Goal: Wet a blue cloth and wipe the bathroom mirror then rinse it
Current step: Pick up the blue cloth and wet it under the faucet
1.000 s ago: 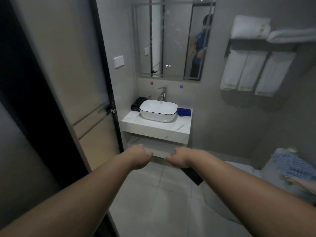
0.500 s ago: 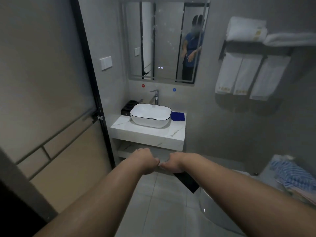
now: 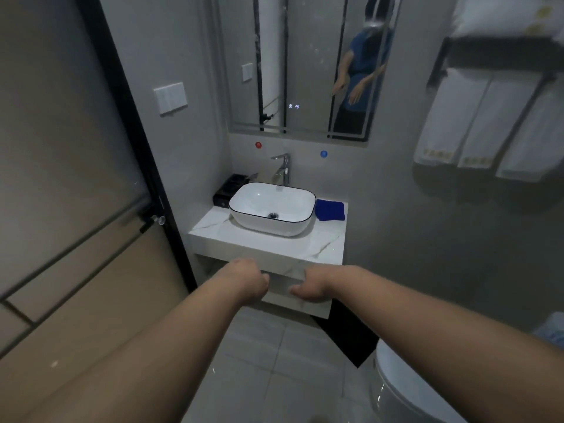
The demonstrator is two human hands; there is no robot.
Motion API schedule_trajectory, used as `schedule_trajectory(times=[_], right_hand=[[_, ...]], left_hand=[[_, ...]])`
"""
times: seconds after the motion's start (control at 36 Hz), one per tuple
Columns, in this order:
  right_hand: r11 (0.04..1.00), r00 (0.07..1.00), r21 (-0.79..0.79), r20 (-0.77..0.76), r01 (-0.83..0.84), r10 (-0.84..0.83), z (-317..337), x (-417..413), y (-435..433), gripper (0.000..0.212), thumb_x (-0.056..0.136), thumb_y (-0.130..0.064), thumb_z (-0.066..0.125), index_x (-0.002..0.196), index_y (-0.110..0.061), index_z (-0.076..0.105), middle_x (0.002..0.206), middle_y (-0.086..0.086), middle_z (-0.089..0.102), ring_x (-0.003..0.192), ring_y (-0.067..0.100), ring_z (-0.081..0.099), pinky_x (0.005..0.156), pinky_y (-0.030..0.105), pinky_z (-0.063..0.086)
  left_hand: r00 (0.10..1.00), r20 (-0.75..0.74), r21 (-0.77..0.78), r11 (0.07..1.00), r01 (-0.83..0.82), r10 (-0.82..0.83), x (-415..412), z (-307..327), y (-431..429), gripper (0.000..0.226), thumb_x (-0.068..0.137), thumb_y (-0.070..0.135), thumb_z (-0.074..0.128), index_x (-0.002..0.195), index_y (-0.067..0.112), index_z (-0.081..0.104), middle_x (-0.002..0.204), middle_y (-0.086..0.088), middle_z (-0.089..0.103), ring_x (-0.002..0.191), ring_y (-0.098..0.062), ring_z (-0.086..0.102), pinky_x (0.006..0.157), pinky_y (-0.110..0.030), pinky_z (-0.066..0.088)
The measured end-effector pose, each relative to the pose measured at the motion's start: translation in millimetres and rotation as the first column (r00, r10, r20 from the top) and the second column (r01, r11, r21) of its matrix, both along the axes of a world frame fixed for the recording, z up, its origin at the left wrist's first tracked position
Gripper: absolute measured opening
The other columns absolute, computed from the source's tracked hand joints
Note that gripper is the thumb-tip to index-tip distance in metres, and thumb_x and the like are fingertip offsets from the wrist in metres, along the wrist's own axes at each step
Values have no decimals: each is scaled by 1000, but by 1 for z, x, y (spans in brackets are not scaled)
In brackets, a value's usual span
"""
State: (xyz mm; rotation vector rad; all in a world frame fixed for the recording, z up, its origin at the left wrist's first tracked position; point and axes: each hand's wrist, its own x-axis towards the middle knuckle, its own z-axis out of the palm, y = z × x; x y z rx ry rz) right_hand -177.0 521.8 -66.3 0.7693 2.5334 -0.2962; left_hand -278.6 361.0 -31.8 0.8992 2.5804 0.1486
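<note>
Left hand: stretched forward at the end of a bare forearm, knuckles up, fingers curled down and in toward the palm; it gripped nothing.
Right hand: stretched forward beside the left, a narrow gap between the two; its fingers were loosely curled downward with the thumb pointing toward the left hand, and it was empty too.
Blue cloth: lay folded on the marble counter, touching or just beside the right side of the white basin, against the back wall. It was well apart from both hands, beyond them and slightly to the right; no finger touched it.
Mirror: hung on the wall above the basin, faint specks visible on its glass, with the person's reflection in a blue top at its right side.
Faucet: stood upright behind the basin, between a red dot and a blue dot on the wall.
Black tray: sat on the counter to the left of the basin.
White towels: hung from a rack on the right wall.
Door: stood open at the left, dark-framed.
Toilet: partly in view at the lower right.
</note>
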Motion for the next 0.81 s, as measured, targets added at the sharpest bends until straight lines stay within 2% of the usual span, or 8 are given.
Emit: schedule_trajectory(times=[0.11,0.25,0.33,0.44,0.58,0.69,0.81], right_hand=[[999,1000,-45,-2,-5,5,4,-38,24,75,105,-66,45,158,-14,50,162,15,51,149,35,47,124,47,37],[998,999,-46,-1,-49,49,2,-99,33,75,105,-66,45,154,-11,52,155,16,56,142,35,54,118,44,43],[997,999,-59,-2,-53,53,1,-137,39,74,105,-64,46,154,-9,50,156,15,55,141,34,54,115,42,43],[998,999,-60,-46,-6,3,6,-180,56,75,104,-65,48,154,-9,50,158,14,55,141,33,54,115,42,44],[992,994,-117,-92,48,-59,6,-215,83,73,104,-62,51,160,-16,46,161,12,52,145,33,52,121,42,41],[987,991,-120,-64,110,-118,10,-236,114,82,101,-68,48,162,-14,41,165,11,48,148,32,49,119,42,41],[984,987,-103,-63,142,-149,14,-260,155,80,100,-68,46,159,-14,43,160,11,50,141,33,52,113,45,45]], left_hand=[[1000,28,11,1000,-1,0,-33,-3,18,45,108,39,48,139,8,58,137,-17,62,122,-32,62,104,-39,53],[997,71,1,1000,-13,13,-87,-11,38,46,107,40,51,140,10,59,141,-16,62,124,-32,63,103,-38,52],[997,76,-12,1000,5,-4,-130,-19,52,48,106,40,52,145,11,54,146,-15,59,128,-33,61,108,-41,52],[995,86,-28,999,46,-43,-188,-27,72,54,107,41,50,153,12,46,155,-14,51,136,-33,55,107,-40,47],[992,88,-37,995,89,-86,-250,-26,101,64,108,43,48,162,10,36,166,-13,42,149,-31,46,117,-41,41],[990,109,-24,996,92,-88,-280,-24,135,63,108,44,47,162,14,37,165,-12,44,146,-31,49,116,-43,43],[983,129,-8,991,136,-134,-300,-30,172,60,105,45,49,157,16,43,161,-9,49,142,-29,52,113,-41,44]])
